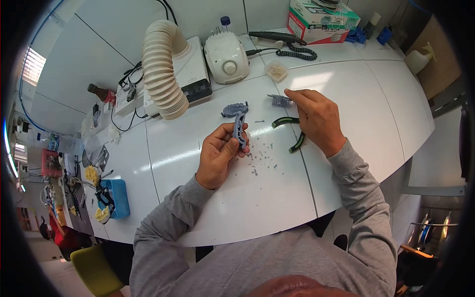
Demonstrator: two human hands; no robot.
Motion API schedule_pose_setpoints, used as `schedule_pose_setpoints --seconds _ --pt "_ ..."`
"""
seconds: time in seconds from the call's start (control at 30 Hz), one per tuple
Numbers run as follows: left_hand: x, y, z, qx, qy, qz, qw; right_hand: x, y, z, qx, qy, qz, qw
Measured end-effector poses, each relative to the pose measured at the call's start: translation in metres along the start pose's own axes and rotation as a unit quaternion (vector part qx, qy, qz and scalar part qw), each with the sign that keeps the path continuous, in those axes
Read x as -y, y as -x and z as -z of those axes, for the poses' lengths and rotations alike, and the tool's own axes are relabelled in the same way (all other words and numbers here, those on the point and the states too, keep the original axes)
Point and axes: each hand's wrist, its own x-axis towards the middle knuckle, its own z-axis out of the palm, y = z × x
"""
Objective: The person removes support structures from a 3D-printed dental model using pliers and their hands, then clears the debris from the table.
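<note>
My left hand (217, 153) grips a curved grey-blue printed dental piece (239, 129) with slots along it, held upright between thumb and fingers. Just behind it lies a grey-blue dental arch model (234, 110) with tooth shapes. My right hand (318, 113) is over to the right, index finger stretched forward and the other fingers curled. At its fingertips is a grey printed support piece (280, 101) with thin struts; the thumb is hidden. Beneath this hand, cutters with black and green handles (285, 120) lie on the table, their head covered.
Small grey scraps (257, 161) litter the white table (247, 208). A ribbed white suction hose (166, 74) arches in from the back, beside a white control unit (226, 57). Further back lie a black handpiece (277, 37) and a small clear tub (276, 71). A blue basket (118, 198) stands left.
</note>
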Motion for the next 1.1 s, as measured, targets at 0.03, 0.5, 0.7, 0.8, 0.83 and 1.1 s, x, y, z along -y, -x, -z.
schedule_pose_setpoints --seconds 0.03,0.5,0.7,0.8,0.83,1.1 --pt "0.000 0.000 0.000 0.001 -0.002 -0.003 1.000 -0.003 0.000 0.000 -0.003 0.001 0.002 1.000" --pt "-0.003 0.002 0.002 -0.005 0.008 0.036 0.999 0.054 0.004 0.005 -0.025 -0.196 0.031 0.980" --pt "-0.003 0.002 0.000 0.014 -0.041 0.030 0.999 0.074 0.003 -0.007 -0.051 -0.223 0.037 0.973" --pt "0.000 0.002 -0.002 0.018 -0.050 0.020 0.998 0.076 0.004 -0.010 -0.055 -0.225 0.031 0.972" --pt "0.001 0.002 -0.002 0.018 -0.050 0.021 0.998 0.076 0.006 -0.012 -0.060 -0.223 0.030 0.973" --pt "0.003 0.003 -0.007 0.011 -0.080 -0.001 0.997 0.076 0.006 -0.010 -0.052 -0.187 0.023 0.981"
